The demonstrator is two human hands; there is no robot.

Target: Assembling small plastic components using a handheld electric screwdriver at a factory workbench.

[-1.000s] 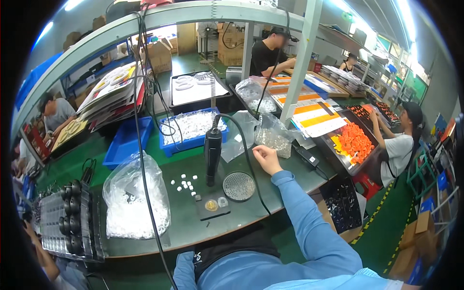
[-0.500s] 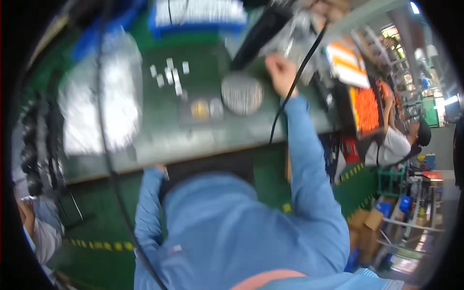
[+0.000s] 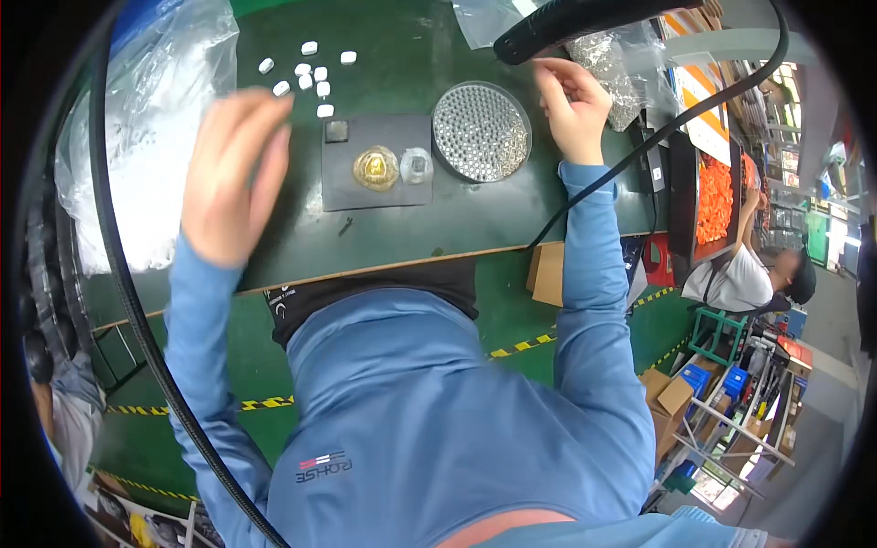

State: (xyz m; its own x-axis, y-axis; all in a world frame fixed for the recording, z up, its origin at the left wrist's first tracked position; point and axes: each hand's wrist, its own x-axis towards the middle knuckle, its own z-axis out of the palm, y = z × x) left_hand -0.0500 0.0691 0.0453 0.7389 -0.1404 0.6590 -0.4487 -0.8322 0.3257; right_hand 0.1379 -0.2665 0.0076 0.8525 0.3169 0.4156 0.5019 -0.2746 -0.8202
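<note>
My left hand (image 3: 233,173) is over the left of the green table, slightly blurred, with fingers stretched forward and thumb apart. Nothing shows in it. Near its fingertips lie several small white rounded pieces (image 3: 321,73). My right hand (image 3: 577,114) is beside a round clear dish (image 3: 481,132) of small metallic parts. Its fingers are bent in toward the thumb; whatever they may hold is hidden. Between the hands lies a dark flat plate (image 3: 343,187) bearing a gold-coloured round piece (image 3: 376,169), a translucent piece (image 3: 417,166) and a small dark square block (image 3: 337,131).
A large clear bag of white pieces (image 3: 137,173) covers the table's left. A black handheld tool (image 3: 566,27) reaches in above my right hand, near a bag of small parts (image 3: 607,73). Black cables cross the view. Farther right are an orange-filled bin (image 3: 714,201) and a co-worker (image 3: 744,274).
My left hand has risen from below the table edge to above the table, near the white pieces. My right hand stays beside the round dish. The whole view has shifted and sharpened.
</note>
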